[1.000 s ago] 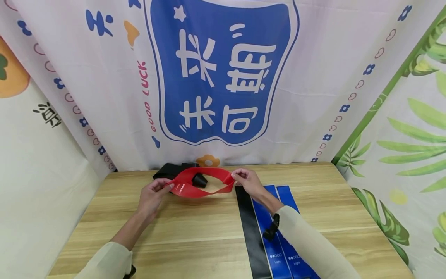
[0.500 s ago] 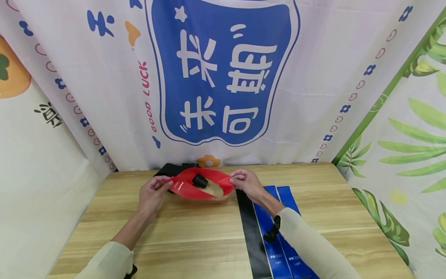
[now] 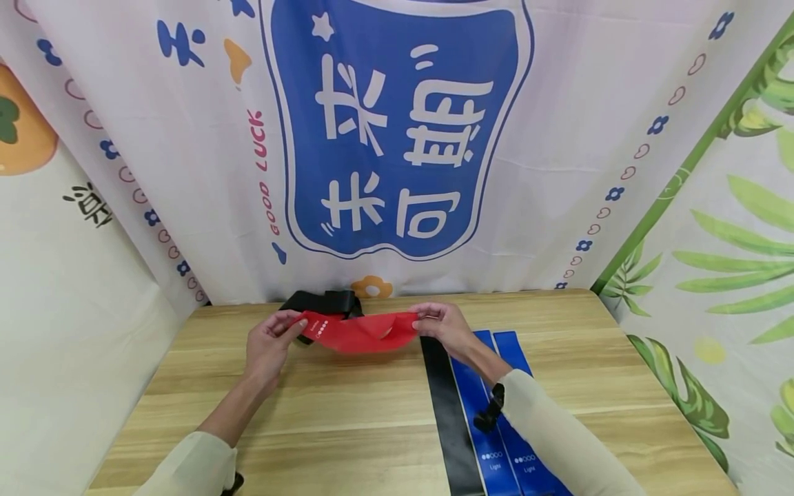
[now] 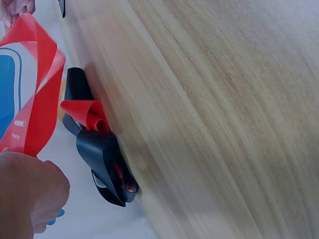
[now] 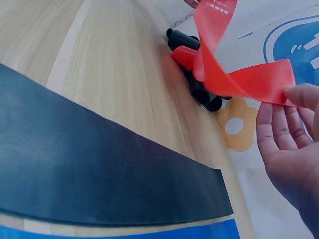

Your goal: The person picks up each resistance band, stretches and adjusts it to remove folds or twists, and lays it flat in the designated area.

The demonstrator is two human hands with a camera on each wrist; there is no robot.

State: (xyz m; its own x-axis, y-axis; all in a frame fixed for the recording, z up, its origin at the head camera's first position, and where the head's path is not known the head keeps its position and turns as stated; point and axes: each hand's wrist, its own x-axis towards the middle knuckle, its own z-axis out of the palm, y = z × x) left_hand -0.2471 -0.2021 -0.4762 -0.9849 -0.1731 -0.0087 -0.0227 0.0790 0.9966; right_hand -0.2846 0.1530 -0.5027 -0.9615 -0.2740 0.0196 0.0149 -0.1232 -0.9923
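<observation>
A red resistance loop band (image 3: pixel 353 335), printed "Heavy" in the left wrist view, is stretched loosely between both hands above the table. My left hand (image 3: pixel 267 348) pinches its left end with thumb and fingers. At the opposite end, my right hand (image 3: pixel 445 332) pinches the band between thumb and fingertips. The band's sides hang close together in the head view, and the right wrist view shows a twist in it. Behind it lies a pile of black bands (image 4: pixel 102 149), with another rolled red band (image 4: pixel 85 110) among them.
On the right, a flat black band (image 3: pixel 448 406) lies beside two blue bands (image 3: pixel 486 437) marked "Light", partly under the right forearm. A wooden table (image 3: pixel 335 420) spans the front. Printed curtains (image 3: pixel 558 172) hang along its back edge and sides.
The red band's loop was spread wide and has now closed into a nearly flat, sagging strip. Both hands keep their grip and have hardly moved.
</observation>
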